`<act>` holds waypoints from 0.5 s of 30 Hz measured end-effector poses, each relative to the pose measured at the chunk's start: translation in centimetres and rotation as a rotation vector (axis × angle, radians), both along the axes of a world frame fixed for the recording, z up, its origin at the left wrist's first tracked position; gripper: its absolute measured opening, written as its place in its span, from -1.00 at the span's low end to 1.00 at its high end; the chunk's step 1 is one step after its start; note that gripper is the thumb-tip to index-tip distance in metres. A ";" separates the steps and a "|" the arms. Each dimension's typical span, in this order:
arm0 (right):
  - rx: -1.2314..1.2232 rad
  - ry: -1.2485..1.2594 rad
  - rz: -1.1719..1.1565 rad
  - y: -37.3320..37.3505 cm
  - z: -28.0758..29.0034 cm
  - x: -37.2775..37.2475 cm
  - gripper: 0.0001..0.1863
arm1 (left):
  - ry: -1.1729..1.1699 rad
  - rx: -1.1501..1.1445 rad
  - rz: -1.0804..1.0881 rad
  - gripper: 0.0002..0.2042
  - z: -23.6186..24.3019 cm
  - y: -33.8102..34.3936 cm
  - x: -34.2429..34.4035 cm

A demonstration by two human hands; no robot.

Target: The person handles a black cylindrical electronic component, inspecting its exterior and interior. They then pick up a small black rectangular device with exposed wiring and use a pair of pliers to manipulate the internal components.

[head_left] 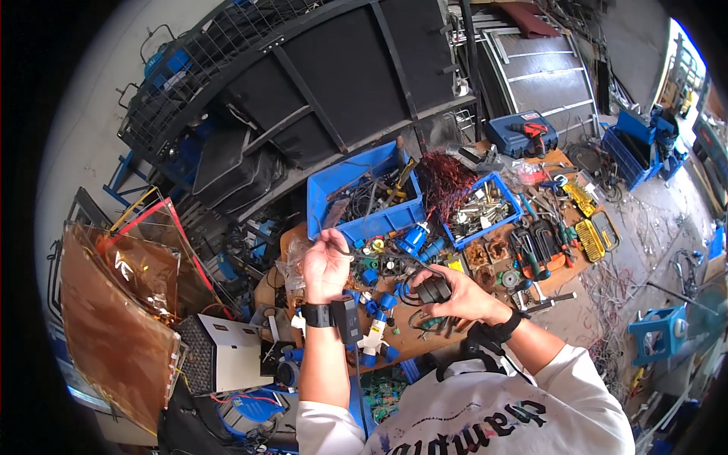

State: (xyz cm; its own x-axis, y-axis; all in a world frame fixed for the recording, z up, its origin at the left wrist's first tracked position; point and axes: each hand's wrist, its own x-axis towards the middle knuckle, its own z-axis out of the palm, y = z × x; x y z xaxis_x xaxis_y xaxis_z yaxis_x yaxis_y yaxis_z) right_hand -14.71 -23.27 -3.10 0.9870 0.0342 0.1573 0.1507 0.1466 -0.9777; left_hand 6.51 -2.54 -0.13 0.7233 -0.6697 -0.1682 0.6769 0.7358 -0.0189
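Observation:
My left hand (326, 264) is raised above the cluttered workbench, pinching a thin black cable (379, 254) that runs across to my right hand. A black power-adapter brick (347, 318) hangs just below my left wrist. My right hand (462, 294) is closed around a coiled black bundle of cable (432, 290), held over the bench's front part. Blue and white plugs (377, 334) lie on the bench beneath both hands. Both wrists wear black bands.
A large blue bin (364, 224) of cables and tools stands behind my hands, a smaller blue bin (504, 220) of metal parts to its right with copper wire beside it. Pliers and screwdrivers (542, 246) lie right. A grey box (231, 353) sits left; a drill case (523, 135) far back.

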 end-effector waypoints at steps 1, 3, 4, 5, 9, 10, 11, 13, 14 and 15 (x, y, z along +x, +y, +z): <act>0.001 -0.002 -0.013 -0.1 -0.1 0.0 -0.59 | -0.079 0.120 0.065 -0.82 -0.3 0.0 -0.4; -0.002 0.027 -0.005 -0.1 0.3 0.0 -0.59 | -0.101 0.183 0.094 -0.76 -1.3 -0.5 -1.2; -0.003 0.043 -0.002 0.0 0.5 0.0 -0.59 | -0.111 0.213 0.107 -0.73 -1.7 -0.9 -1.6; 0.003 0.057 -0.006 0.0 0.6 0.0 -0.59 | -0.032 0.316 0.156 -0.69 -2.1 -1.3 -2.0; 0.006 0.087 0.000 0.1 0.6 0.0 -0.57 | -0.048 0.447 0.133 -0.69 -4.3 -1.9 -2.8; 0.000 0.092 0.003 0.0 0.5 0.0 -0.57 | -0.064 0.493 0.123 -0.70 -4.7 -2.3 -3.1; 0.025 0.120 0.011 0.0 0.6 0.0 -0.56 | -0.091 0.549 0.076 -0.72 -5.0 -2.5 -3.4; 0.076 0.178 0.037 0.1 0.9 -0.2 -0.56 | -0.197 0.583 -0.015 -0.80 -5.9 -2.5 -4.1; 0.125 0.187 0.034 0.1 0.8 -0.1 -0.56 | -0.249 0.631 -0.047 -0.82 -6.1 -2.5 -4.4; 0.174 0.199 0.027 0.1 0.5 -0.1 -0.56 | -0.272 0.701 -0.058 -0.84 -6.1 -2.7 -4.8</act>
State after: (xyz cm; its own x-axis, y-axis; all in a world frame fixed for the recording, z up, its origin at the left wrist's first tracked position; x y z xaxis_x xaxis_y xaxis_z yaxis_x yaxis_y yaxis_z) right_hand -14.81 -23.16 -2.56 0.9982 0.0507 -0.0336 -0.0479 0.3160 -0.9475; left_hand 1.73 -5.23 -6.19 0.7669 -0.5101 -0.3895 0.6290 0.4766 0.6142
